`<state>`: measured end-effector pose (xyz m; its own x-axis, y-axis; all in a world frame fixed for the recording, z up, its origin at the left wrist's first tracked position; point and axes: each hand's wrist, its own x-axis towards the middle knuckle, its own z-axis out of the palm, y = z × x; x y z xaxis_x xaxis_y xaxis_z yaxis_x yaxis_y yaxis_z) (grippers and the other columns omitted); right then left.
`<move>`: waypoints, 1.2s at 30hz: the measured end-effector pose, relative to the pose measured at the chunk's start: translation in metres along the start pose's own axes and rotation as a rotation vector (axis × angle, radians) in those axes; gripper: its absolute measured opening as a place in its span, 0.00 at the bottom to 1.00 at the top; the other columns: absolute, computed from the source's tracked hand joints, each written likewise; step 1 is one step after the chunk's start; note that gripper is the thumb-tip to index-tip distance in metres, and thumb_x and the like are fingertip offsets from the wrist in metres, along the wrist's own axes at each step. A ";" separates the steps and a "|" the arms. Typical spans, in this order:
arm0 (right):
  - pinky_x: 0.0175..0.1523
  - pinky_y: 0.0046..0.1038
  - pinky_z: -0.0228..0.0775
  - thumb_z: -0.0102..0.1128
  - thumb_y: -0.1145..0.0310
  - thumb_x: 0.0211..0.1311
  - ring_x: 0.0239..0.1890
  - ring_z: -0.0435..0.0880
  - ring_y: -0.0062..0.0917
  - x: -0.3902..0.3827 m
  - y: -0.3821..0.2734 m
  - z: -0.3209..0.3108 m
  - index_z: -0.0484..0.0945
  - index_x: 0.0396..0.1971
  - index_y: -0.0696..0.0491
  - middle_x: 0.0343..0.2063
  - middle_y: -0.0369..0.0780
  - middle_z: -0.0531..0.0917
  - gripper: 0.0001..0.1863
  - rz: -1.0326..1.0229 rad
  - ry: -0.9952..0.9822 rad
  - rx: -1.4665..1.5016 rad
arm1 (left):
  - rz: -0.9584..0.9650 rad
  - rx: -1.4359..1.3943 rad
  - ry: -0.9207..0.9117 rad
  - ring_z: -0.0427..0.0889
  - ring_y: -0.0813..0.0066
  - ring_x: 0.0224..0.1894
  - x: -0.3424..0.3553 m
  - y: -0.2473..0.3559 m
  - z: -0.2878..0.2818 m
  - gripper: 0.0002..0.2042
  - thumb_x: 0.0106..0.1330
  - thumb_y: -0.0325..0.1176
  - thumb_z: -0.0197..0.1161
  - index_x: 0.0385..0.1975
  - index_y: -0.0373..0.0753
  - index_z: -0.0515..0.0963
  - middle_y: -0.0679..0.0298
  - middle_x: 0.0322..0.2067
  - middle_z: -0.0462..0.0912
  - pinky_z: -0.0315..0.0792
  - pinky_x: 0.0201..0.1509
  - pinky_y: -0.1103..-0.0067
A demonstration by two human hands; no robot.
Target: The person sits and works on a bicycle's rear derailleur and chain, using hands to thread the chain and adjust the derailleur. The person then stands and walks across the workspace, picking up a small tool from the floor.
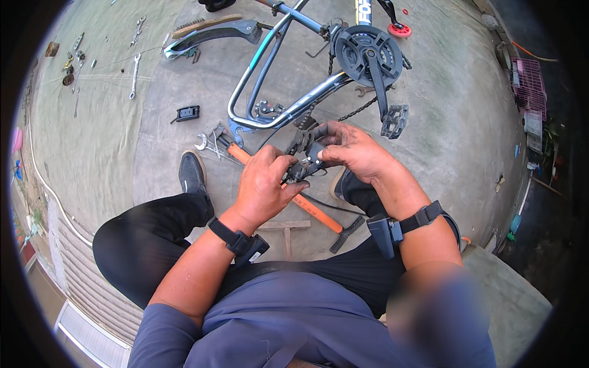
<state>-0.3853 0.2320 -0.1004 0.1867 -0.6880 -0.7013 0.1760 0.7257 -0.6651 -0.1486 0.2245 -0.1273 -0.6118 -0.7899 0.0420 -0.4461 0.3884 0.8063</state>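
A black rear derailleur (pixel 315 151) is held up between both hands, just past my knees. My left hand (pixel 264 178) has its thumb and fingers closed around the near left side of it. My right hand (pixel 353 150) pinches the far right side, its blackened fingers curled over the top. The bicycle chain (pixel 359 110) runs from the crankset (pixel 368 56) down toward the derailleur. Just beyond my hands lies the blue and silver bicycle frame (pixel 294 110). An orange-handled hammer (pixel 319 214) lies on the ground beneath my hands; they cover its middle.
Open-ended wrenches (pixel 205 144) lie left of the hammer, near a small black part (pixel 188 113). Farther left is another wrench (pixel 135 76). A mudguard (pixel 215 37) and a brush (pixel 205 24) lie at the back. A pink crate (pixel 529 86) stands far right.
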 end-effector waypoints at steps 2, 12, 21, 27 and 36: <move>0.43 0.24 0.77 0.64 0.77 0.57 0.38 0.83 0.23 0.000 0.000 0.001 0.73 0.57 0.64 0.38 0.41 0.83 0.26 0.003 0.005 0.003 | 0.000 -0.007 0.006 0.79 0.54 0.42 0.000 0.000 0.000 0.24 0.44 0.33 0.83 0.42 0.37 0.81 0.57 0.39 0.78 0.74 0.43 0.65; 0.50 0.27 0.79 0.73 0.60 0.65 0.45 0.85 0.22 0.000 -0.013 0.006 0.76 0.58 0.58 0.43 0.40 0.86 0.27 0.002 -0.001 -0.025 | -0.167 -0.237 -0.024 0.78 0.59 0.39 -0.003 -0.007 -0.002 0.17 0.59 0.35 0.77 0.43 0.35 0.81 0.58 0.36 0.75 0.73 0.43 0.69; 0.61 0.29 0.75 0.72 0.68 0.65 0.52 0.82 0.24 0.000 -0.008 0.007 0.74 0.64 0.59 0.51 0.42 0.85 0.29 -0.194 -0.108 -0.138 | -0.489 -0.875 -0.159 0.75 0.81 0.43 -0.008 -0.016 -0.004 0.14 0.71 0.35 0.69 0.49 0.35 0.77 0.68 0.40 0.76 0.73 0.47 0.78; 0.59 0.31 0.77 0.73 0.70 0.63 0.57 0.81 0.27 0.004 -0.006 0.005 0.70 0.67 0.59 0.53 0.46 0.82 0.33 -0.228 -0.057 -0.259 | -0.528 -0.939 -0.200 0.76 0.80 0.44 -0.008 -0.017 -0.007 0.15 0.72 0.34 0.69 0.53 0.36 0.77 0.68 0.42 0.77 0.73 0.51 0.78; 0.63 0.32 0.69 0.57 0.36 0.71 0.61 0.77 0.30 0.015 0.001 0.021 0.75 0.64 0.60 0.57 0.48 0.81 0.40 -0.206 0.061 -0.311 | -0.492 -0.898 -0.307 0.76 0.80 0.45 -0.010 -0.013 -0.006 0.18 0.73 0.36 0.68 0.57 0.36 0.74 0.68 0.43 0.77 0.74 0.53 0.79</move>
<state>-0.3623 0.2226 -0.1062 0.1186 -0.8253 -0.5521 -0.0993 0.5434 -0.8336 -0.1327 0.2246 -0.1348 -0.6899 -0.5625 -0.4557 -0.1211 -0.5310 0.8387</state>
